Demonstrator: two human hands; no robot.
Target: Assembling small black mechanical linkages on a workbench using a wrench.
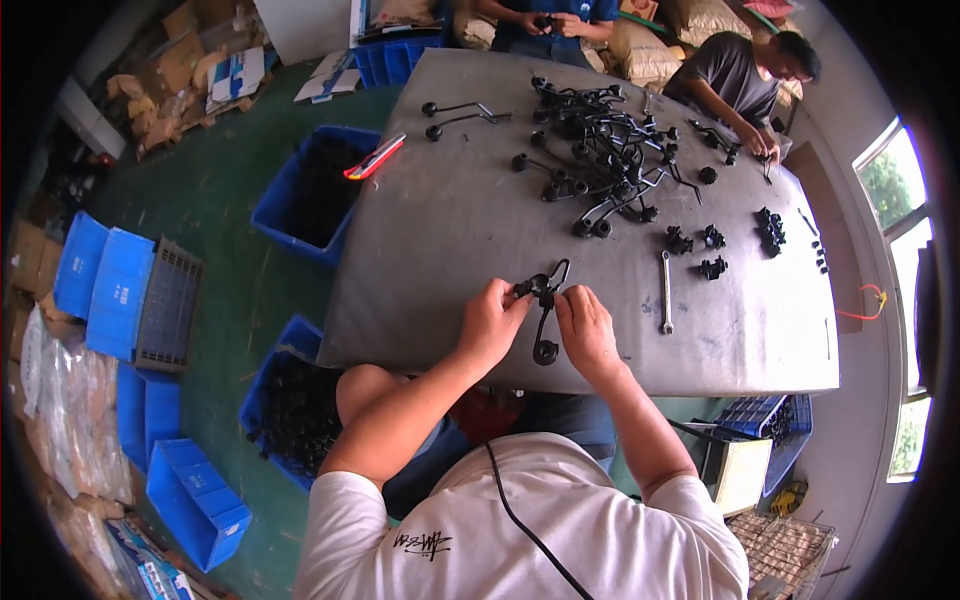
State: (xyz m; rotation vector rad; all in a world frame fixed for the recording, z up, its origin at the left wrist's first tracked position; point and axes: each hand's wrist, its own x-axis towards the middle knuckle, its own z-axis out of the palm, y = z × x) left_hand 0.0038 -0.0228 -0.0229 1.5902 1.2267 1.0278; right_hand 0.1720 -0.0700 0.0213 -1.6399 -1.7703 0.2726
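My left hand [494, 324] is closed, pinching a small black clamp-like fitting [540, 284] above the table's near edge. A black bent rod [543, 325] passes through or beside this fitting, with a looped upper end and a round ring-like lower end. My right hand [588, 326] is closed at the right side of the same assembly, fingertips at the rod and fitting; its exact grip is partly hidden. A combination wrench [667, 292] lies to the right of my hands. Several loose black fittings [713, 268] rest beyond it.
A pile of black bent rods [610, 140] covers the far middle of the grey table [430, 250]. A red utility knife [375, 158] lies at its left edge. Blue crates [278, 208] with black parts stand left. Two people work across the table, one in a dark shirt [735, 75].
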